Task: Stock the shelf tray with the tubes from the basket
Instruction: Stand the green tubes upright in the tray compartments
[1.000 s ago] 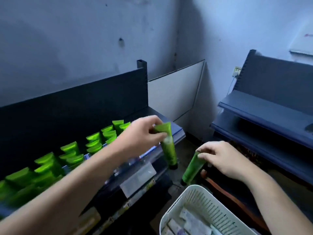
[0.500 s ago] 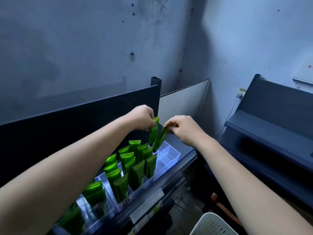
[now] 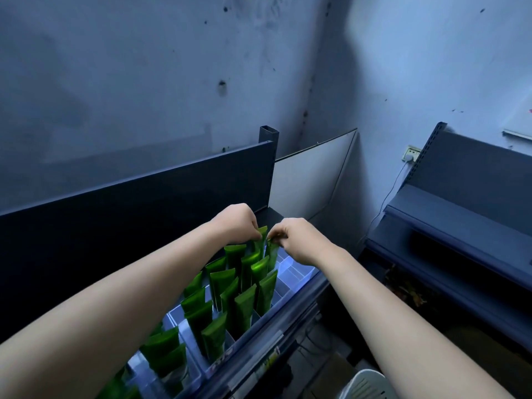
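Note:
A clear divided shelf tray (image 3: 299,273) runs along the dark shelf, holding several upright green tubes (image 3: 244,308) in rows. My left hand (image 3: 237,223) pinches the crimped top of one green tube (image 3: 260,240) at the tray's far end. Beside it my right hand (image 3: 296,237) pinches the top of a second green tube (image 3: 272,251). Both tubes stand upright with their lower ends down among the stocked tubes. The tray compartments to the right of my hands show no tubes. Only the rim of the white basket (image 3: 362,384) shows at the bottom right.
A dark back panel (image 3: 144,203) rises behind the tray, with a post (image 3: 269,136) at its end. A white board (image 3: 308,180) leans in the corner. Another dark shelf unit (image 3: 460,226) stands on the right, with a wall socket (image 3: 411,154) and cable beside it.
Both hands carried their tubes up from near the basket to the tray's far end. Since half a second ago the tubes have come upright and sunk lower among the others.

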